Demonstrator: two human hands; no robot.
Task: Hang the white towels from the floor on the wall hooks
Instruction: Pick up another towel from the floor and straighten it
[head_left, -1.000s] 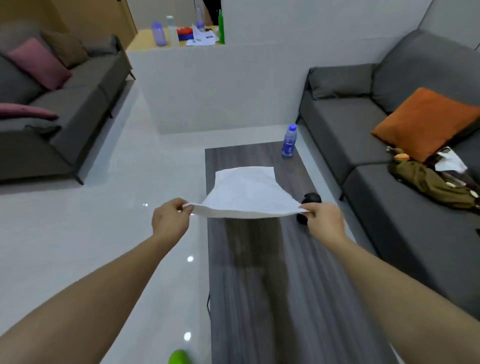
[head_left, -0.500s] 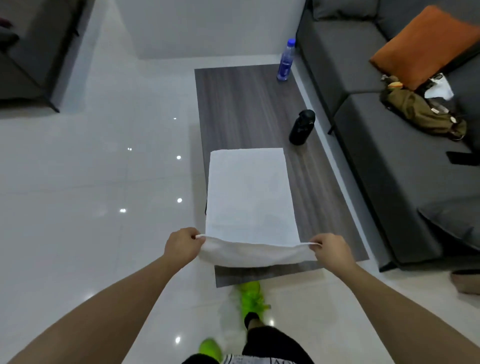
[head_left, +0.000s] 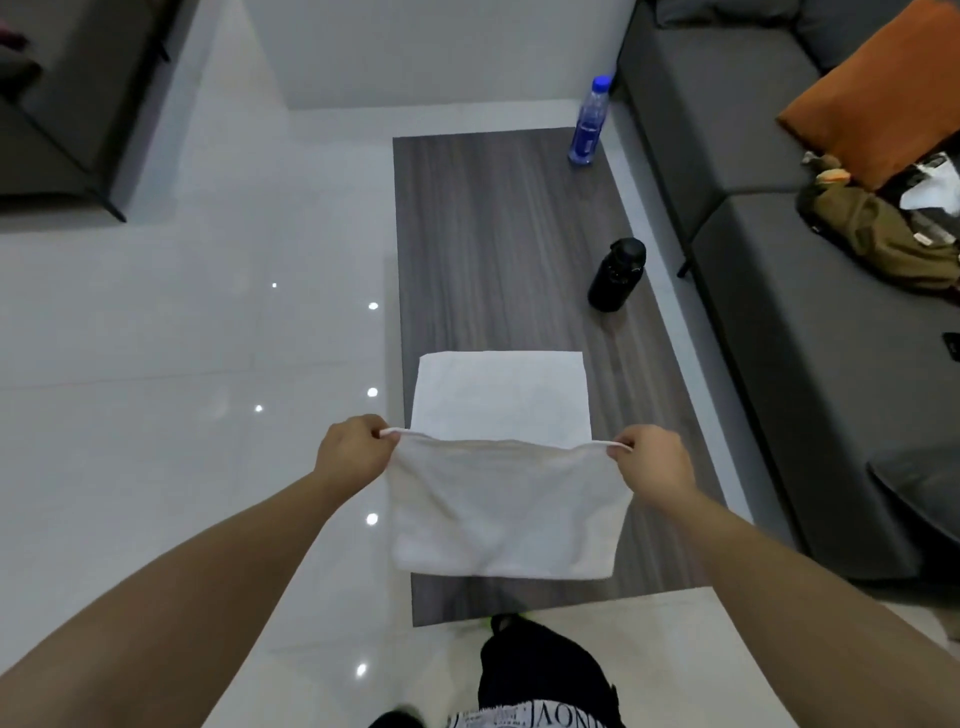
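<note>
My left hand (head_left: 353, 457) pinches one corner of the white towel (head_left: 501, 506) and my right hand (head_left: 654, 465) pinches the other, fingers curled tight on the top edge, which runs taut between them. The near part of the towel hangs down from that edge, above the near end of the dark wood coffee table (head_left: 498, 234). The far part lies flat on the table top, just beyond my hands. Farther along the table, near its right edge, stands a black bottle (head_left: 617, 275), well apart from the towel. At the table's far right corner stands a clear bottle with a blue cap (head_left: 589, 122). Right of the table runs a grey sofa (head_left: 769, 312) with an orange cushion (head_left: 883, 104) and an olive bag (head_left: 878, 234) on it. Left of the table is glossy white floor (head_left: 182, 364).
</note>
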